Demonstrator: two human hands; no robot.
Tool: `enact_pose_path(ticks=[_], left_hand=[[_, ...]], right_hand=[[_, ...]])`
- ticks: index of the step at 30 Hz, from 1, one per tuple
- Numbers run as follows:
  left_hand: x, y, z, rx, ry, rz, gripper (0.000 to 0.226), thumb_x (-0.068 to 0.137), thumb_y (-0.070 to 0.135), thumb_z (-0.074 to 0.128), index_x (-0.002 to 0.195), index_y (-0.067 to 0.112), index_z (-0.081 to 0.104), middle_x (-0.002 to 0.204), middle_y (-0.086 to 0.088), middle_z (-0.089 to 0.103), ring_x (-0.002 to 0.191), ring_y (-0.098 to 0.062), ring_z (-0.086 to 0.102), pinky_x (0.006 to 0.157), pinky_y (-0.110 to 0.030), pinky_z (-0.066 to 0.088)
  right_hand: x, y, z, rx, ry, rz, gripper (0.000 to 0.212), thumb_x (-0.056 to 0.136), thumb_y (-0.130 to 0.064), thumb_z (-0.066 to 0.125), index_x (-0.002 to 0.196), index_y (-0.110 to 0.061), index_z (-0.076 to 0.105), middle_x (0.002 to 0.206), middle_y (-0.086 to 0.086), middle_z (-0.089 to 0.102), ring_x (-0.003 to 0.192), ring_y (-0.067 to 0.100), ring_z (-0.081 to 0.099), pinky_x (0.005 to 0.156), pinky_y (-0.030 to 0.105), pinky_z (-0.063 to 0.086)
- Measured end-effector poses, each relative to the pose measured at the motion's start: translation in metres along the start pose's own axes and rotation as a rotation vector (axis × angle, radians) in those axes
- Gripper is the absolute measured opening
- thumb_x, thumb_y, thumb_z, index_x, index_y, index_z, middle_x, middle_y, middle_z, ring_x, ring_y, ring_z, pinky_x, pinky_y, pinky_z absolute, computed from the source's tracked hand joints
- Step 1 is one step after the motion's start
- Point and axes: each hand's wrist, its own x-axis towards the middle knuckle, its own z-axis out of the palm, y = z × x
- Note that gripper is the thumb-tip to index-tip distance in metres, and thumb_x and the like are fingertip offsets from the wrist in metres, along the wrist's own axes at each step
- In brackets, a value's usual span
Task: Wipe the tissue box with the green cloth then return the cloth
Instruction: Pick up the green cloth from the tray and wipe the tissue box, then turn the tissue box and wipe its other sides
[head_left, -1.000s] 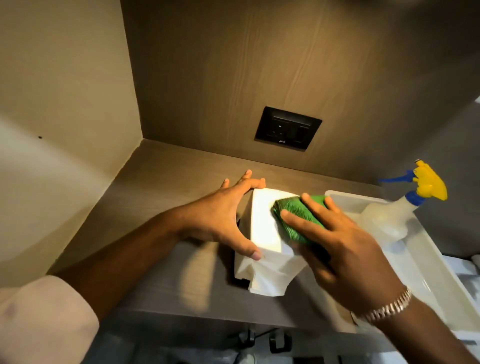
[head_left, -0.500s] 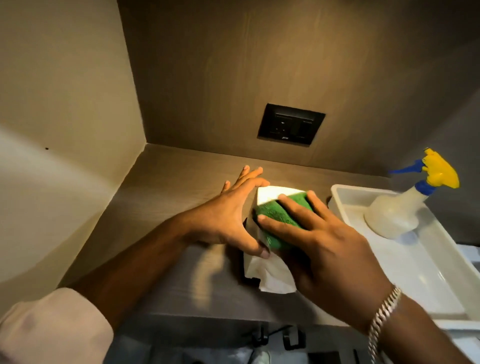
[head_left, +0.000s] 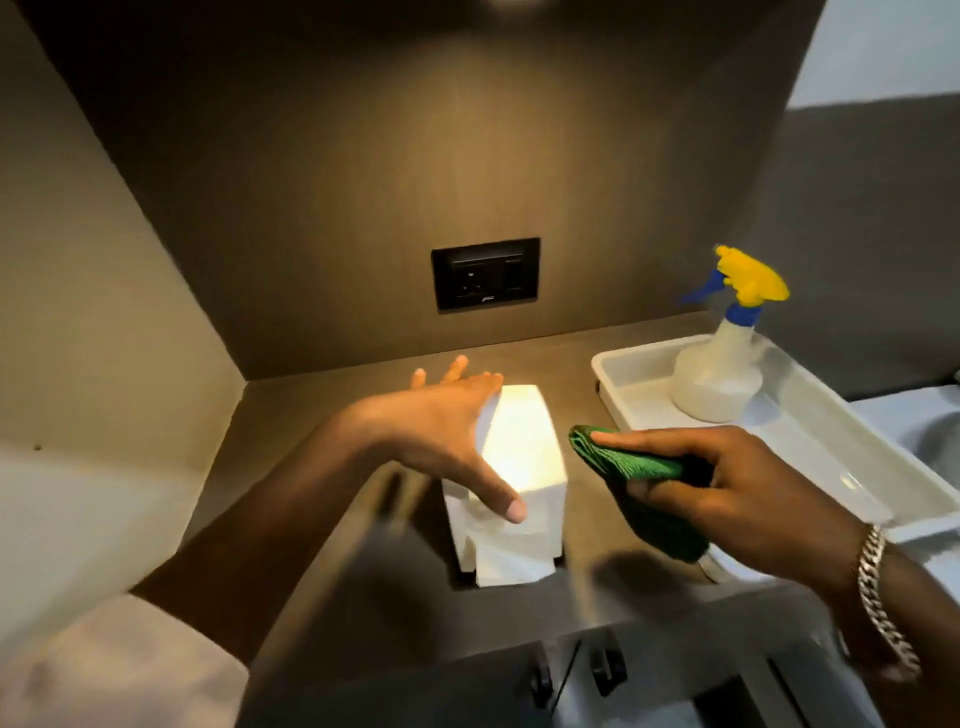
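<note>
Our right hand (head_left: 727, 488) has the cloth (head_left: 639, 465) pinched just beside the box (head_left: 524, 457) on the surface (head_left: 322, 415); our left hand (head_left: 447, 431), its grip released, rests against it. A careless swing toward the tray (head_left: 831, 447) could topple the sprayer (head_left: 719, 374).

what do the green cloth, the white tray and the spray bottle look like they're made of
Green cloth: soft ribbed fabric, probably microfibre; it folds and droops in the right hand.
White tray: likely glossy moulded plastic, with rounded rim and light glare.
Spray bottle: translucent, cloudy plastic body, with an opaque yellow and blue plastic trigger head.
</note>
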Motion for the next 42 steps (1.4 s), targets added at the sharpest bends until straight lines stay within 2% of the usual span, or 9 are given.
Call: enact_pose_path(ticks=[6, 9, 12, 15, 21, 29, 34, 39, 42], left_hand=[[0.007, 0.042, -0.015, 0.200, -0.080, -0.023, 0.129, 0.052, 0.050, 0.087, 0.147, 0.035, 0.000, 0.157, 0.005, 0.018, 0.144, -0.026, 0.013, 0.117, -0.050, 0.005], [-0.001, 0.037, -0.016, 0.402, -0.176, 0.013, 0.134, 0.055, 0.040, 0.088, 0.147, 0.037, -0.009, 0.161, 0.009, 0.002, 0.147, -0.018, -0.011, 0.112, -0.044, -0.010], [-0.013, 0.028, -0.020, 0.187, -0.323, -0.022, 0.121, 0.064, 0.044, 0.083, 0.141, 0.056, -0.010, 0.152, 0.032, -0.018, 0.139, -0.006, -0.027, 0.110, -0.042, -0.010], [-0.019, 0.025, -0.009, -0.094, -0.161, -0.041, 0.080, 0.073, 0.074, 0.054, 0.137, 0.066, 0.007, 0.145, 0.045, -0.006, 0.141, 0.003, -0.016, 0.116, -0.047, -0.005], [-0.013, 0.012, 0.041, 0.098, 0.352, 0.054, 0.055, 0.097, 0.048, 0.019, 0.147, 0.040, 0.000, 0.160, 0.013, 0.000, 0.146, -0.001, -0.006, 0.121, -0.045, 0.006], [-0.010, 0.011, 0.045, 0.065, 0.429, 0.082, 0.056, 0.097, 0.037, 0.021, 0.151, 0.024, 0.012, 0.161, 0.005, 0.011, 0.147, -0.006, 0.004, 0.121, -0.045, 0.013], [-0.013, 0.016, 0.043, 0.038, 0.440, 0.098, 0.055, 0.096, 0.031, 0.020, 0.150, 0.020, 0.017, 0.160, 0.000, 0.016, 0.148, -0.010, 0.009, 0.120, -0.044, 0.014], [-0.011, 0.014, 0.047, 0.058, 0.445, 0.078, 0.058, 0.094, 0.039, 0.020, 0.150, 0.023, 0.013, 0.160, 0.005, 0.012, 0.147, -0.006, 0.007, 0.121, -0.039, 0.012], [-0.011, 0.011, 0.049, 0.057, 0.443, 0.093, 0.060, 0.094, 0.041, 0.019, 0.151, 0.023, 0.011, 0.161, 0.006, 0.009, 0.147, -0.004, 0.005, 0.121, -0.038, 0.011]], right_hand=[[-0.012, 0.044, 0.025, 0.578, 0.188, -0.060, 0.046, 0.083, -0.002, 0.066, 0.117, -0.034, 0.066, 0.117, -0.015, 0.070, 0.110, 0.002, 0.063, 0.092, 0.021, 0.052], [-0.014, 0.064, 0.050, 0.688, 0.211, -0.060, 0.047, 0.085, -0.006, 0.067, 0.122, -0.035, 0.062, 0.127, -0.011, 0.065, 0.117, 0.002, 0.059, 0.092, 0.017, 0.049], [-0.010, 0.074, 0.074, 0.722, 0.216, -0.055, 0.049, 0.086, -0.009, 0.066, 0.128, -0.031, 0.057, 0.132, -0.010, 0.061, 0.119, 0.002, 0.057, 0.095, 0.016, 0.048], [-0.002, 0.075, 0.093, 0.725, 0.244, -0.031, 0.049, 0.086, -0.013, 0.066, 0.131, -0.029, 0.055, 0.132, -0.012, 0.059, 0.120, 0.003, 0.055, 0.091, 0.009, 0.046], [0.014, 0.058, 0.124, 0.649, 0.370, -0.028, 0.048, 0.089, -0.029, 0.061, 0.135, -0.036, 0.047, 0.140, -0.014, 0.051, 0.125, 0.004, 0.048, 0.101, 0.036, 0.050], [-0.026, 0.026, 0.193, 0.527, 0.572, -0.128, 0.049, 0.093, -0.035, 0.051, 0.137, -0.050, 0.035, 0.157, -0.010, 0.027, 0.146, 0.015, 0.020, 0.109, 0.054, 0.037], [0.015, -0.003, 0.182, 0.441, 0.665, -0.195, 0.050, 0.094, -0.042, 0.042, 0.140, -0.051, 0.024, 0.161, -0.005, 0.015, 0.149, 0.021, 0.005, 0.118, 0.043, 0.018], [0.022, 0.013, 0.191, 0.482, 0.735, 0.038, 0.051, 0.095, -0.040, 0.039, 0.142, -0.043, 0.021, 0.159, -0.006, 0.019, 0.148, 0.020, 0.014, 0.113, 0.056, 0.028], [-0.007, 0.003, 0.227, 0.409, 0.758, -0.001, 0.050, 0.095, -0.052, 0.031, 0.143, -0.050, 0.017, 0.161, -0.012, 0.007, 0.149, 0.020, 0.007, 0.112, 0.059, 0.029]])
